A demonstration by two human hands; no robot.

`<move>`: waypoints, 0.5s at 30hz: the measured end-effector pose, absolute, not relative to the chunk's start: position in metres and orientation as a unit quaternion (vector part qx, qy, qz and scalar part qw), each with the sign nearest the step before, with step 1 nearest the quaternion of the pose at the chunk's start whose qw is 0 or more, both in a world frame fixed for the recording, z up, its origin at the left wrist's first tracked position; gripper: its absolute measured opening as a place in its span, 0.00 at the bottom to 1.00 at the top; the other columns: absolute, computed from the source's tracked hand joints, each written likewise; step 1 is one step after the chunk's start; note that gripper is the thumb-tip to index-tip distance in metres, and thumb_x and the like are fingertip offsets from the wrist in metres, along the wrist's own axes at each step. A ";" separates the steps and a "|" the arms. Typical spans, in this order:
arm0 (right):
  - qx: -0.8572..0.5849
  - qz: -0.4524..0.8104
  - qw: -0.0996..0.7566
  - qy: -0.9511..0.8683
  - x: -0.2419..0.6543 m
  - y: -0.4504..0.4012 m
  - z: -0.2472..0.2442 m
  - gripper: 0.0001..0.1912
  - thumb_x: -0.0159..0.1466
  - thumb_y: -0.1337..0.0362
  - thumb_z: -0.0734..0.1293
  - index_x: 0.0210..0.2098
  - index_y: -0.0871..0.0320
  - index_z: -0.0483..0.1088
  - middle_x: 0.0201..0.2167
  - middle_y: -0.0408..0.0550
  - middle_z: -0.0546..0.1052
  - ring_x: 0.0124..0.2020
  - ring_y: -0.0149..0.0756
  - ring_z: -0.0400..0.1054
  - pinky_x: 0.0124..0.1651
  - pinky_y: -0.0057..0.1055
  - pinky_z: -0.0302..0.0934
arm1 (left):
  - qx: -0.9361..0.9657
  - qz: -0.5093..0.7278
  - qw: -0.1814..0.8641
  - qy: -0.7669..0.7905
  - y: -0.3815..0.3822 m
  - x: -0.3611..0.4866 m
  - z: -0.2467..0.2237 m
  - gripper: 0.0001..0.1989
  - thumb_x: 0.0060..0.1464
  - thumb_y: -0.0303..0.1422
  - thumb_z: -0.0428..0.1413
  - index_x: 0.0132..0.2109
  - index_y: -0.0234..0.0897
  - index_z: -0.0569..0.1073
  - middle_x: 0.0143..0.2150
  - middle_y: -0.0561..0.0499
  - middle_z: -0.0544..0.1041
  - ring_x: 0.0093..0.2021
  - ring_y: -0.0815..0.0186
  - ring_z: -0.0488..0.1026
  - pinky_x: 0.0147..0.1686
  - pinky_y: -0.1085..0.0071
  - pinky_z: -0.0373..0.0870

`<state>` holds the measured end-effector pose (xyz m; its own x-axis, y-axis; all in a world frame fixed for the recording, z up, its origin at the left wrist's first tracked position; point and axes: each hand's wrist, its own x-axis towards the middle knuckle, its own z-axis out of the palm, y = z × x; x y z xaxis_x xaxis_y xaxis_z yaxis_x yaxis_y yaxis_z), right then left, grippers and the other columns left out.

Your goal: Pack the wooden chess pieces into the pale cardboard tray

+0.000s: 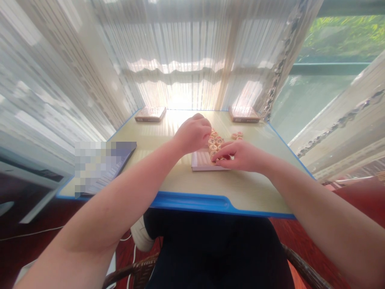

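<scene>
Several round wooden Chinese chess pieces with painted characters lie in rows in a shallow white box near the middle of the table. My left hand is closed over the box's far left part, beside the upper pieces. Its fingertips are turned away, so what they hold, if anything, is hidden. At the box's near end my right hand has its thumb and finger closed on a chess piece in the lowest row. This hand covers the right side of the box. A few more loose pieces sit on the table beyond it.
The pale table has a blue edge. Two flat boxes stand at its far corners, one on the left and one on the right. A dark, partly pixelated flat object lies at the left edge. Sheer curtains hang behind.
</scene>
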<state>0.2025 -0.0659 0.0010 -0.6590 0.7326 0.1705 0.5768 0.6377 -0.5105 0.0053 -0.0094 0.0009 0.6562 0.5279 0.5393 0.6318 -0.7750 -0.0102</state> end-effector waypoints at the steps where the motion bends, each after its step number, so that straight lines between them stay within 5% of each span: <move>1: -0.368 0.207 0.188 -0.887 0.202 -0.066 0.001 0.10 0.56 0.62 0.67 0.36 0.54 0.79 0.32 0.45 0.78 0.29 0.31 0.68 0.35 0.28 0.62 | -0.905 -0.262 0.097 -0.321 -0.009 0.005 0.001 0.13 0.51 0.25 0.47 0.27 0.36 0.76 0.35 0.46 0.78 0.42 0.58 0.67 0.42 0.59 0.67; 15: -0.364 0.210 0.190 -0.887 0.202 -0.066 0.000 0.10 0.57 0.61 0.67 0.35 0.54 0.79 0.30 0.45 0.77 0.27 0.30 0.66 0.34 0.28 0.60 | -0.911 -0.233 0.082 -0.330 -0.010 0.006 0.000 0.12 0.51 0.26 0.48 0.27 0.36 0.76 0.31 0.46 0.76 0.40 0.58 0.68 0.42 0.59 0.67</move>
